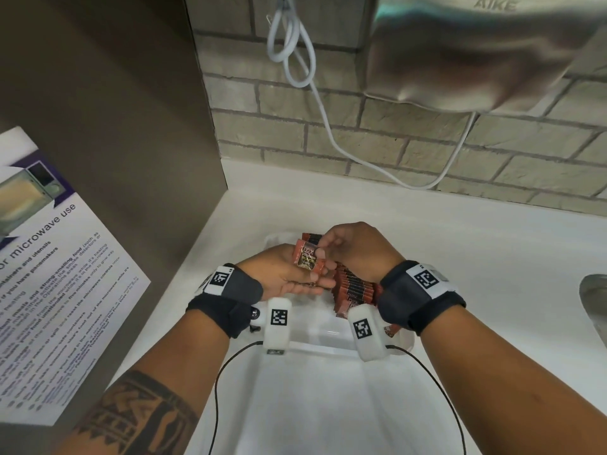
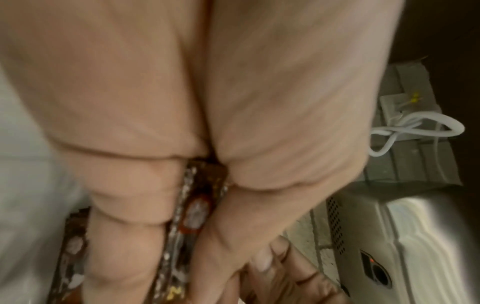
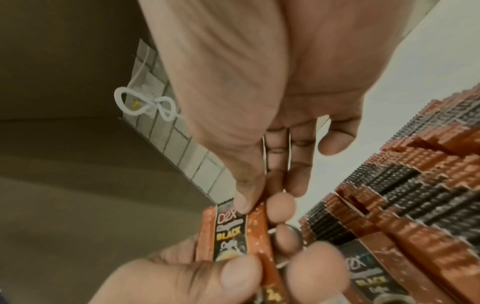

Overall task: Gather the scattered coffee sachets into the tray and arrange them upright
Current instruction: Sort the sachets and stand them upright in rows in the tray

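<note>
Both hands hold a small bunch of coffee sachets over the tray; a loose one could slip out.

Head view: left hand (image 1: 282, 274) cups the held sachets (image 1: 307, 257) while the right hand (image 1: 356, 249) pinches the front one's top edge, above the clear tray (image 1: 331, 336) on the white counter (image 1: 476, 257), by the upright row (image 1: 356, 287) along its right side. Left wrist view: blurred; sachets (image 2: 193, 216) wedged between palm and fingers. Right wrist view: thumb and fingertip nip the front sachet (image 3: 231, 232); I judge a light nip may drop it flat or topple the standing row (image 3: 405, 193).
</note>
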{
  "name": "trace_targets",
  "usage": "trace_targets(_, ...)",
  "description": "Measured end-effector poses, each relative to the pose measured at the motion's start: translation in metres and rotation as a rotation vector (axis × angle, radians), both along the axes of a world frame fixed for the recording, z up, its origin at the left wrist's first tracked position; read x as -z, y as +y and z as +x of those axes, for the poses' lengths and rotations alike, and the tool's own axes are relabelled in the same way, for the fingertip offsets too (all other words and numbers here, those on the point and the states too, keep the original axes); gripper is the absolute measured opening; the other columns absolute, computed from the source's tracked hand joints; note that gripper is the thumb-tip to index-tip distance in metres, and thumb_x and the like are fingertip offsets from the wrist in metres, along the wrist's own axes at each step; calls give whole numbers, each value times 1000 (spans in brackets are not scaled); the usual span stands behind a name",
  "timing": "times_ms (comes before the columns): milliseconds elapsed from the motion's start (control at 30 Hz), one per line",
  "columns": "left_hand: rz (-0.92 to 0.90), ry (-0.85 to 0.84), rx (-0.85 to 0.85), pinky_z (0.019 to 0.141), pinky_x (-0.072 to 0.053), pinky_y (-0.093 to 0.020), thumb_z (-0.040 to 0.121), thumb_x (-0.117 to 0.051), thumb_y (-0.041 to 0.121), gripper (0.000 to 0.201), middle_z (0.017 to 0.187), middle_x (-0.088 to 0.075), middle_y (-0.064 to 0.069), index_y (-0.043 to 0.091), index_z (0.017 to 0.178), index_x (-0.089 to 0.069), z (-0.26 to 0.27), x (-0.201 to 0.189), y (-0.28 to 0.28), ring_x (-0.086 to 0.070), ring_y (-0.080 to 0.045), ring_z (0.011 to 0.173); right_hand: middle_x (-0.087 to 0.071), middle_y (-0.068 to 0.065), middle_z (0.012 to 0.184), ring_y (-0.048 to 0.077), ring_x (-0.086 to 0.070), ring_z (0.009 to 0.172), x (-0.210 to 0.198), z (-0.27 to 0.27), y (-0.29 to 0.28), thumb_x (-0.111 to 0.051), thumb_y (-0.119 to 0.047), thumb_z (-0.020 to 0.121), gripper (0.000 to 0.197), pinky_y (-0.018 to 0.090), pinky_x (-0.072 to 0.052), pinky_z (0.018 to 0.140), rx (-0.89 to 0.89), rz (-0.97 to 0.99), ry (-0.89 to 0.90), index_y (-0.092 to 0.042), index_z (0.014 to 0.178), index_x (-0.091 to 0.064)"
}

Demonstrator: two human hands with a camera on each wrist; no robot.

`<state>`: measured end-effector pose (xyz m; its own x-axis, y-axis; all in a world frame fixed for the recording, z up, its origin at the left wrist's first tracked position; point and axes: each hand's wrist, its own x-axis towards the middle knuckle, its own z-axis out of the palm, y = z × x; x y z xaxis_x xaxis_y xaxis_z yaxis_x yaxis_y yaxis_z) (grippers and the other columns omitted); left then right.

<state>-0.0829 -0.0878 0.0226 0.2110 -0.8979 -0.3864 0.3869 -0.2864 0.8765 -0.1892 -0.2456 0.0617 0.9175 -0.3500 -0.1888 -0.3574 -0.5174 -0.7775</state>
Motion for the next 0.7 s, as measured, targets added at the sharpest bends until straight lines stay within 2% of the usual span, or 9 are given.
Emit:
trace_targets(67, 22, -90, -7, 99, -54, -42, 91, -65, -3, 30, 123, -68, -19, 1, 121, -63, 0, -1, 1, -67, -32, 114, -74, -1, 78, 7, -65, 71, -3, 0, -3, -74, -23, 88, 1, 25, -52, 76, 24, -3, -40, -23, 87, -73)
trace_targets(100, 46, -154, -35, 95, -56, -39, 90, -69, 0, 29, 117, -71, -19, -1, 119, -65, -1, -2, 1, -70, -30, 109, -73, -3, 79, 6, -64, 71, -3, 0, -5, -75, -23, 87, 3, 22, -50, 72, 32, -21, -56, -24, 86, -73)
trace_targets(233, 50, -349, -159, 73, -61, -28, 80, -80, 1, 22, 94, -76, -18, -2, 101, -73, -4, -4, 0, -75, -27, 87, -69, -10, 78, 1, -60, 70, -8, -1, -5, -75, -20, 87, 10, 16, -44, 68, 25, -66, -85, -28, 83, -72)
trace_targets(333, 78, -499, -195, 76, -63, -37, 75, -85, 1, 19, 86, -77, -12, 5, 90, -75, -4, -1, 0, -75, -26, 81, -69, -11, 80, 1, -60, 72, -7, -1, 0, -72, -19, 88, 9, 12, -41, 65, 36, -120, -69, -27, 84, -72)
trace_targets(400, 214, -685, -124, 78, -62, -43, 76, -86, 14, 17, 81, -75, -7, 9, 86, -73, -1, 0, 1, -74, -25, 76, -66, -14, 77, -2, -57, 70, -5, 0, 1, -66, -16, 90, 12, 8, -37, 60, 28, -199, -28, -26, 86, -71)
trace_targets(467, 468, -895, 14, 71, -61, -35, 78, -84, 38, 32, 73, -71, -6, 11, 77, -67, 0, -1, 3, -72, -23, 66, -64, -16, 76, -3, -55, 71, -2, -1, 1, -59, -13, 90, 16, 8, -34, 57, 1, -275, 41, -23, 87, -71)
trace_targets(533, 606, -1100, 87, 62, -50, -25, 80, -78, 49, 43, 67, -64, -3, 12, 69, -59, -3, -3, 2, -64, -20, 64, -63, -16, 77, 1, -57, 73, 5, 1, 1, -61, -14, 87, 19, 11, -36, 58, -7, -312, 88, -27, 80, -73)
trace_targets(600, 590, -1147, 178, 70, -48, -26, 88, -71, 42, 36, 80, -65, -5, 9, 78, -64, -6, -3, -1, -65, -22, 82, -65, -13, 79, 11, -62, 77, 15, 5, 2, -67, -20, 81, 19, 22, -47, 64, 32, -335, 127, -32, 68, -72)
trace_targets(700, 522, -1030, 324, 90, -52, -30, 94, -63, 29, 28, 113, -71, -7, 9, 111, -73, -14, 0, -8, -65, -23, 100, -65, -9, 84, 20, -62, 88, 25, 9, 6, -65, -28, 73, 18, 39, -54, 83, 61, -377, 189, -40, 62, -71)
